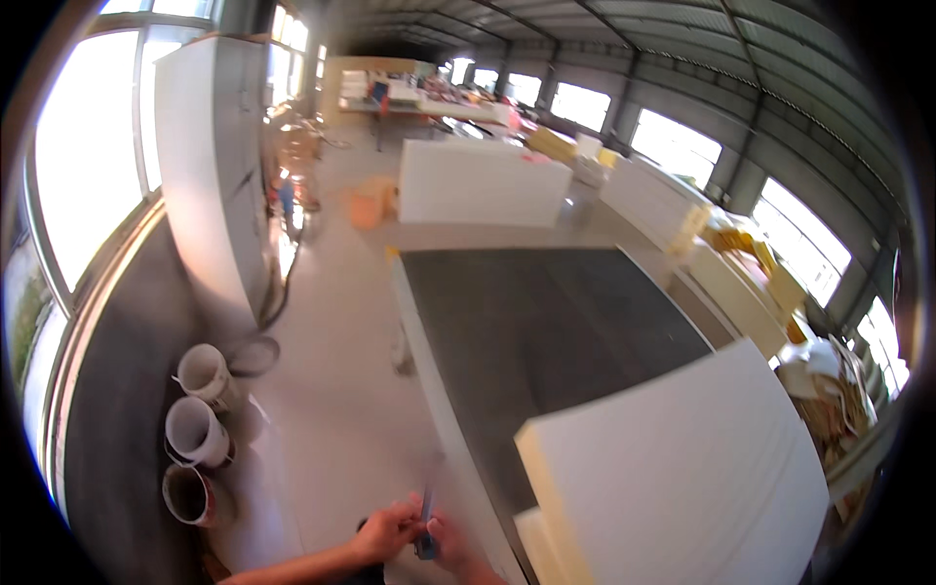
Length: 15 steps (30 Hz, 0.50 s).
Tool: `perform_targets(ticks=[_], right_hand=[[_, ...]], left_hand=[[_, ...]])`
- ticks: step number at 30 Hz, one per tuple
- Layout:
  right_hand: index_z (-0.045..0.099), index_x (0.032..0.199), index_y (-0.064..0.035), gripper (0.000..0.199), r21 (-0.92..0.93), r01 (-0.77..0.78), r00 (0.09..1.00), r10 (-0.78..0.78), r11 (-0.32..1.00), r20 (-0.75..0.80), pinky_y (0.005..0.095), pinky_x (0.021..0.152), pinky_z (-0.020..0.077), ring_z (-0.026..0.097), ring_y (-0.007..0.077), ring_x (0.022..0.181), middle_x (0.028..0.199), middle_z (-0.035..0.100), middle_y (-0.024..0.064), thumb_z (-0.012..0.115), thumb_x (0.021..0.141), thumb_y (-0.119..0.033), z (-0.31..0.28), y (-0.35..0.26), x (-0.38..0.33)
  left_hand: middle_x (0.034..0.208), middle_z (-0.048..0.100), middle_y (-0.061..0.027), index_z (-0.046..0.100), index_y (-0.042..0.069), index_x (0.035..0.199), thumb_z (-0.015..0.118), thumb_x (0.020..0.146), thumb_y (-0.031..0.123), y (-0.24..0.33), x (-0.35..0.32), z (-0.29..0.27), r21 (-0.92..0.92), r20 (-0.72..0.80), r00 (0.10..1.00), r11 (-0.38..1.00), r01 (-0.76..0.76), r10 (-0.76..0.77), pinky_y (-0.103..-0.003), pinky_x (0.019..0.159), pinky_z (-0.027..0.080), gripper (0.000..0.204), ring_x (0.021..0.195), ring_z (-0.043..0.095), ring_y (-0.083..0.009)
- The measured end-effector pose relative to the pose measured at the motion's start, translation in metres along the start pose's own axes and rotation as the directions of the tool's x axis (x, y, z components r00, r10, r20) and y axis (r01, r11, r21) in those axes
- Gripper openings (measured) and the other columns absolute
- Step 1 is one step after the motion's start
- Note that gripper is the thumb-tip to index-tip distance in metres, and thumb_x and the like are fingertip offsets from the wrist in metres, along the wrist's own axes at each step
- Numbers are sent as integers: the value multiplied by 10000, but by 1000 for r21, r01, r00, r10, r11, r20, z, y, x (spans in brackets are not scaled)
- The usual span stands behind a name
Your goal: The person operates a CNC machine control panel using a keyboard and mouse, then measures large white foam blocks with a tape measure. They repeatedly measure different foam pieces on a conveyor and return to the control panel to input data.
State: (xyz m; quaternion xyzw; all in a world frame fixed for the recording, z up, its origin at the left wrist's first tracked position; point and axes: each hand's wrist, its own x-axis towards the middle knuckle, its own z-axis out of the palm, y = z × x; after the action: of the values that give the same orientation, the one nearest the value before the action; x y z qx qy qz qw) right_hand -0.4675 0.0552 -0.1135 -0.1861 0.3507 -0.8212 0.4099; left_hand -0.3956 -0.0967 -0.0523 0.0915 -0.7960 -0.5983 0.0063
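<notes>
Low in the head view, my two hands meet beside the near left edge of a dark-topped table (546, 322). My right hand (451, 549) is closed round a small dark tool (425, 546), from which a thin grey strip points up and away. My left hand (386, 532) has its fingers bent together against the tool's left side. Blur hides whether the strip is a blade or a tape. On the table's near right part lies a stack of thick white panels (682, 458) with cream-coloured edges, apart from both hands.
Three pails, the nearest (198, 495) stained inside, stand along the left wall by a tall white cabinet (210, 166). Beyond the table are a white panel block (483, 183) and an orange bucket (368, 208). Boards and scraps (829, 390) crowd the right side.
</notes>
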Motion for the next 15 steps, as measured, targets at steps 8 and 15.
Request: perform_targets(ticks=[8, 15], right_hand=[[451, 1421, 11, 505, -158, -320, 936, 337, 934, 98, 290, 782, 524, 646, 156, 842, 1119, 678, 125, 625, 968, -128, 52, 12, 299], [694, 1001, 53, 222, -315, -531, 845, 464, 787, -266, 292, 701, 535, 651, 161, 754, 915, 712, 124, 600, 971, -146, -43, 30, 480]], left_hand=[[1081, 703, -80, 733, 86, 905, 730, 837, 77, -5, 133, -243, 28, -387, 921, 999, -43, 51, -366, 805, 547, 69, 970, 667, -242], [1085, 693, -110, 651, 28, 1024, 701, 871, 46, -51, 330, -445, 141, -701, 679, 975, -170, 219, -303, 767, 534, 162, 966, 633, -177]])
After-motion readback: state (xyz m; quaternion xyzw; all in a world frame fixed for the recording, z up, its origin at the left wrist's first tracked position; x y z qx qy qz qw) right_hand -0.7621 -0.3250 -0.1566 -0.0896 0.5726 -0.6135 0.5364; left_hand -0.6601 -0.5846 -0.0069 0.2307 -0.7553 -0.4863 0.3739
